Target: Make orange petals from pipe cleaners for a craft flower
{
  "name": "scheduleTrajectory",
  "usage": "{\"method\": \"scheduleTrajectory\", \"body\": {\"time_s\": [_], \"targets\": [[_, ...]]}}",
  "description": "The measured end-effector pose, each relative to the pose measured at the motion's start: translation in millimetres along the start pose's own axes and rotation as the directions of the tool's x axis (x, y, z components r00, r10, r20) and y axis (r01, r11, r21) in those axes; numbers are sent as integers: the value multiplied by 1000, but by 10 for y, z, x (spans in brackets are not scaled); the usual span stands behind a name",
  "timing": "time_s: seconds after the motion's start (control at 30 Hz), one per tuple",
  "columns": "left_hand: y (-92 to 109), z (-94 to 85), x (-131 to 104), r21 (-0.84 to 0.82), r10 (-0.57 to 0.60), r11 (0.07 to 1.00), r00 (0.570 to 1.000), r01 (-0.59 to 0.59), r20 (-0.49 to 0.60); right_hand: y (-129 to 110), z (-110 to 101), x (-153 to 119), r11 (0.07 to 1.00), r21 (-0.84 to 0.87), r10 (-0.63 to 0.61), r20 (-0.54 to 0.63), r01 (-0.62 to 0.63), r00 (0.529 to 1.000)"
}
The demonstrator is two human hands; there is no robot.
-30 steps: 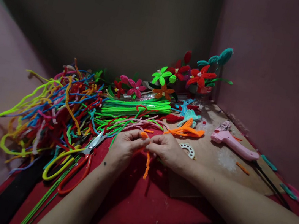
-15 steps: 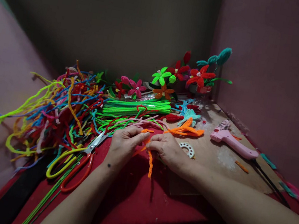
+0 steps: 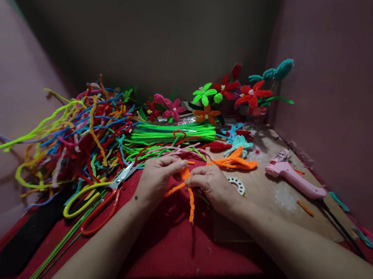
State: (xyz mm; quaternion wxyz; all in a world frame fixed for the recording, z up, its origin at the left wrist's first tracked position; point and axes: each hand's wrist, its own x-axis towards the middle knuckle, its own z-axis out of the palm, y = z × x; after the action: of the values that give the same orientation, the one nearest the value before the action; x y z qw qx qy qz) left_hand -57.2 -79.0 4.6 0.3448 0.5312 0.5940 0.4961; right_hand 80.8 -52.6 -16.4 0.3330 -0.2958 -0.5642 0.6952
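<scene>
Between both hands is an orange pipe cleaner (image 3: 192, 204), bent and crossed, with its ends hanging down over the red cloth. My left hand (image 3: 157, 180) pinches it from the left, thumb and fingers closed. From the right, my right hand (image 3: 212, 185) pinches it near the crossing, fingers closed. Just behind the right hand lie shaped orange pipe cleaner petals (image 3: 236, 162). A white ring with holes (image 3: 237, 185) is beside that hand, partly covered by it. Left of my left hand rest scissors (image 3: 113, 189) with one yellow and one red handle, blades apart.
A tangled heap of coloured pipe cleaners (image 3: 79, 135) fills the left side. Behind the hands lies a green bundle (image 3: 173, 134). Pipe cleaner flowers (image 3: 252, 93) stand at the back. A pink glue gun (image 3: 295, 178) with a black cord lies on the brown board (image 3: 267, 211).
The view has shifted slightly. The orange pipe cleaner has turned a little between my fingers, and more of its left end and middle now shows. Both hands keep their pinch.
</scene>
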Motion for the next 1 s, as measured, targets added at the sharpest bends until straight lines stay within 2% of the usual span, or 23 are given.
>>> {"method": "scheduleTrajectory", "body": {"time_s": [0.07,0.1,0.17,0.2,0.27,0.33,0.4,0.43,0.47,0.57,0.63,0.73,0.83,1.0], "targets": [[-14,4,-8,-12,-22,1000,1000,23,8,6,6,3,1000,-22,10,-2,-11,1000],[-19,6,-17,31,16,999,1000,-16,-2,10,8,7,999,-28,18,-4,-18,1000],[-23,7,-33,184,184,967,982,-176,-31,19,7,13,999,-29,24,-8,-24,1000],[-23,1,-36,264,279,929,960,-260,-36,22,5,14,999,-25,21,-11,-22,1000],[-20,-32,-17,341,382,875,923,-343,-54,28,0,11,999,-29,18,-11,-18,1000],[-23,-99,33,282,338,915,931,-290,-140,37,-4,5,998,-56,23,1,-23,1000],[-39,-186,94,154,220,970,946,-186,-239,48,-8,1,996,-79,31,12,-30,999],[-49,-228,120,98,166,984,955,-145,-246,52,-11,2,996,-80,33,12,-32,999],[-61,-264,138,62,114,993,970,-103,-217,55,-14,5,997,-72,35,6,-34,999],[-78,-320,138,29,7,1000,1000,-7,12,51,-28,26,999,-33,25,-38,-26,999],[-62,-321,104,29,-30,999,991,27,131,44,-41,44,1000,-13,-1,-68,0,998],[4,-295,38,66,-94,995,970,81,225,40,-59,69,999,22,-22,-104,24,994],[76,-251,-16,162,-137,982,953,96,270,49,-69,81,999,36,-24,-114,29,993],[93,-191,-47,241,-57,970,977,6,206,53,-68,87,997,53,-46,-102,51,994]]}}
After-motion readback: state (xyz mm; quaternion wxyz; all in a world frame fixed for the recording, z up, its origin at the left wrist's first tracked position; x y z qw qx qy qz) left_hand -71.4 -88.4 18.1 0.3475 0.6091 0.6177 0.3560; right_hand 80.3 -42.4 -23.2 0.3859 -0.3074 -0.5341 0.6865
